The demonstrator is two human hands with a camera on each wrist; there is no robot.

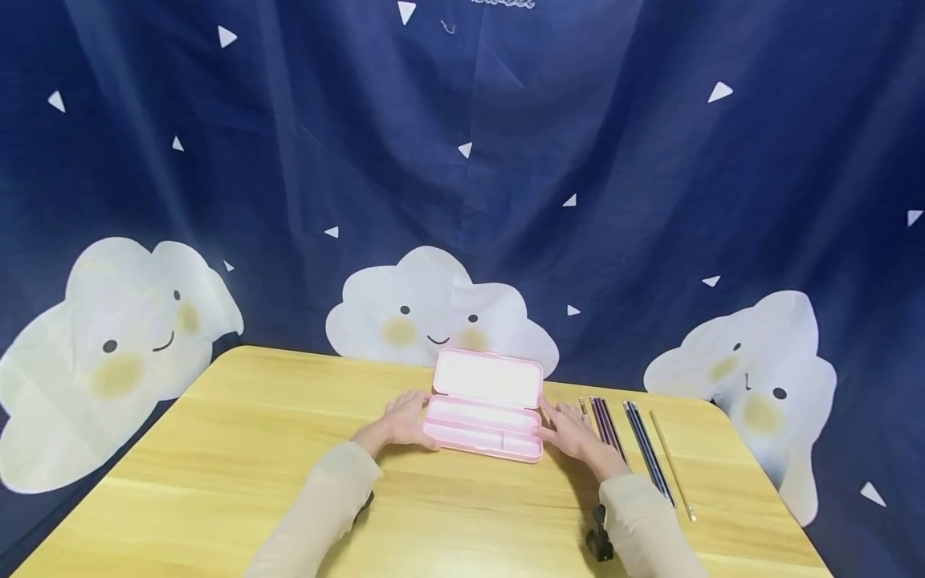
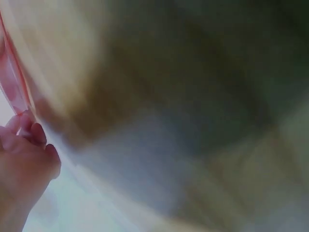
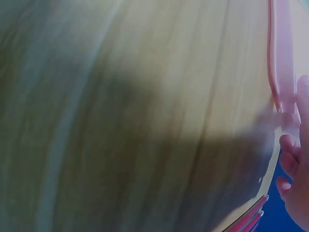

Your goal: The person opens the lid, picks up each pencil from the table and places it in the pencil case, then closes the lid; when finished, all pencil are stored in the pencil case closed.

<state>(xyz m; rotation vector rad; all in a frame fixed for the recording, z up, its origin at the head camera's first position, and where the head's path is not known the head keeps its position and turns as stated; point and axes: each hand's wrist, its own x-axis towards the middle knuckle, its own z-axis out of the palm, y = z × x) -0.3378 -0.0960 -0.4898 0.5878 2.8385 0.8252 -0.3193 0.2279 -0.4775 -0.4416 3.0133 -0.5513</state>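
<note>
A pink pencil case lies on the table with its lid raised toward the back. Its tray has a divider, and no pencils show inside. My left hand holds the left end, thumb at the front corner and fingers near the hinge. At the right end my right hand grips the case, its thumb on the side wall and a finger by the lid's edge. Curled fingers meet the case's corner in the left wrist view. The right wrist view shows fingers beside the pink edge.
Right of the right hand lie several dark purple pencils, then several dark blue pencils and a yellow pencil. The wooden table ends at a dark blue curtain printed with clouds.
</note>
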